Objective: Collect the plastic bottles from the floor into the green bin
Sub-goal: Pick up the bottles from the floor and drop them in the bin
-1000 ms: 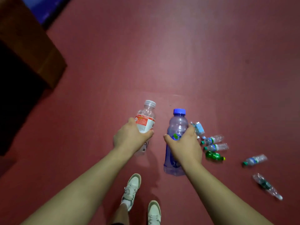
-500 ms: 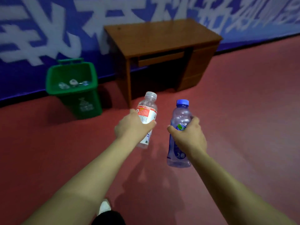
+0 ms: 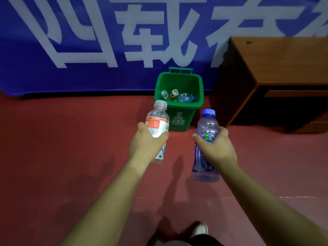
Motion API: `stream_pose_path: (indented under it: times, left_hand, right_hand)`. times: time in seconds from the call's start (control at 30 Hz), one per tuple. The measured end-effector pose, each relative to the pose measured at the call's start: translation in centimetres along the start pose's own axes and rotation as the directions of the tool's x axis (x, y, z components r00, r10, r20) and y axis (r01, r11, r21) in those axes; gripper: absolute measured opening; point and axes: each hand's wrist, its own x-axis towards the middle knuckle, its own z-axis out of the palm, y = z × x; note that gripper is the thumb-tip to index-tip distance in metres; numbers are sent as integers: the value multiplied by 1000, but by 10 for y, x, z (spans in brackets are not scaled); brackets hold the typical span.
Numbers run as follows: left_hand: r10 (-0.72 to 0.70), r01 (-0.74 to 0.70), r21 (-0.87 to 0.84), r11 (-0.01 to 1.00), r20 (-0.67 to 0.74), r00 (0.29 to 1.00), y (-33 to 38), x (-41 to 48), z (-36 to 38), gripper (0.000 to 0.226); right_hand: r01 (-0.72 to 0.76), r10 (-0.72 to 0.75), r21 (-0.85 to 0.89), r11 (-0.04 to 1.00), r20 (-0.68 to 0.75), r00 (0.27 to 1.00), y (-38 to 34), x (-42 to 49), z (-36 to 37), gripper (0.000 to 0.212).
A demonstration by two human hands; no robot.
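Note:
My left hand grips a clear bottle with a red and white label, held upright above the red floor. My right hand grips a blue-tinted bottle with a blue cap, also upright. Straight ahead, between and beyond both bottles, stands the green bin against the wall, lid open. Several plastic bottles lie inside it. Both hands are short of the bin, not over its opening.
A brown wooden desk stands right of the bin, close to it. A blue banner with large white characters covers the wall behind. My shoe shows at the bottom edge on the red floor.
The view turned from the bottles scattered on the floor towards the wall, and the bin has shifted from the left to straight ahead and nearer. Both hands keep their bottles.

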Motion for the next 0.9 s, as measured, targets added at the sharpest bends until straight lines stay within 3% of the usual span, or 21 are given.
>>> stream_pose_path:
  times: [0.23, 0.43, 0.67, 0.9]
  left_hand:
    - [-59, 69, -108, 992, 95, 994, 12, 143, 41, 49]
    - [-81, 89, -161, 983, 59, 995, 54, 288, 69, 46]
    - [-94, 106, -129, 986, 97, 991, 80, 445, 92, 48]
    - [-115, 141, -97, 985, 233, 966, 75, 584, 181, 48]
  right_hand:
    - [-28, 29, 35, 999, -12, 1000, -41, 130, 49, 68]
    - [-18, 20, 48, 999, -23, 1000, -100, 271, 73, 69]
    - [-26, 25, -11, 1000, -33, 999, -165, 400, 95, 68]
    - [-120, 113, -46, 992, -126, 986, -181, 509, 133, 74]
